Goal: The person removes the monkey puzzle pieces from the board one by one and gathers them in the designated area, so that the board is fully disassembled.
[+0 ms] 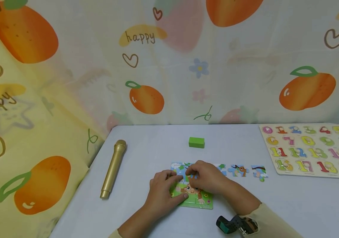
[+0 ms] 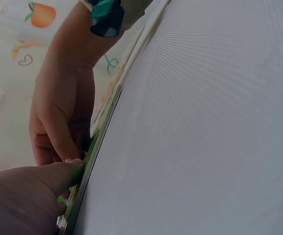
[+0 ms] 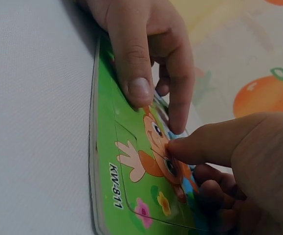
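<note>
On the white table lies a flat jigsaw puzzle [image 1: 197,202] with a cartoon monkey on a green ground, marked KW-811 in the right wrist view. My left hand [image 1: 164,191] rests at its left side, the thumb [image 3: 140,90] on the green surface and the fingers extended over the picture. From the right, my right hand [image 1: 208,177] reaches over the upper part. Its thumb [image 3: 185,149] touches the monkey's face, while the other fingers bend beneath the hand; whether they pinch a piece is hidden. Loose puzzle pieces [image 1: 239,170] lie in a row to the right, one partly covered by the right hand.
A green block [image 1: 196,142] sits behind the puzzle. To the left lies a gold microphone [image 1: 113,170]. A number board [image 1: 312,150] occupies the back right of the table. Behind hangs a fruit-print cloth [image 1: 175,72]. The right wrist carries a dark device [image 1: 231,224].
</note>
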A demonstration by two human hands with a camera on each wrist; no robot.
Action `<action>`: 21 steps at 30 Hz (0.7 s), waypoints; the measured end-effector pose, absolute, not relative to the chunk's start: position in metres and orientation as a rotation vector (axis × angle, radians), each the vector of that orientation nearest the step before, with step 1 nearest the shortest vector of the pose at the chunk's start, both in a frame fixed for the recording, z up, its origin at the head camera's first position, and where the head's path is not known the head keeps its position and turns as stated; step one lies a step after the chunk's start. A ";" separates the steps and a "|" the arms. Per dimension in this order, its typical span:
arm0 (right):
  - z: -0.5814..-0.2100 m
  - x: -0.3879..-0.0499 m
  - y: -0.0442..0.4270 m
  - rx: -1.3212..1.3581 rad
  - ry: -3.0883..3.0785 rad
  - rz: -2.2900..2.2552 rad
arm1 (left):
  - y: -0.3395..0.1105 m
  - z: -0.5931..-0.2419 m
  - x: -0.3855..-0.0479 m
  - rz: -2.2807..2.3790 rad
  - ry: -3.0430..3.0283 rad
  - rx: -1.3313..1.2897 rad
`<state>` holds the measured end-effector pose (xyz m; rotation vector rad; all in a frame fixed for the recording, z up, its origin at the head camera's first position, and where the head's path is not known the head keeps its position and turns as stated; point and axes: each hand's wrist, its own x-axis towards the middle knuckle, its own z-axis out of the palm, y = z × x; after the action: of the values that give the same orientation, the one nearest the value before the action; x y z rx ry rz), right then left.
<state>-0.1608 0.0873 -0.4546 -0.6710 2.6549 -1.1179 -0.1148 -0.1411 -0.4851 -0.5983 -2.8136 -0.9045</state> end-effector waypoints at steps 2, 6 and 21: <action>-0.454 -0.161 0.087 -0.687 2.651 -1.103 | -0.141 -0.486 -0.115 -0.905 -2.812 -0.595; -0.453 -0.160 0.087 -0.700 2.649 -1.079 | -0.141 -0.486 -0.115 -0.903 -2.812 -0.592; -0.448 -0.163 0.092 -0.728 2.592 -1.069 | -0.141 -0.487 -0.116 -0.898 -2.816 -0.593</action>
<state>-0.1626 0.0916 -0.4481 -0.7284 2.5924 -1.0688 -0.1157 -0.1411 -0.4870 -0.5931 -2.8164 -0.8984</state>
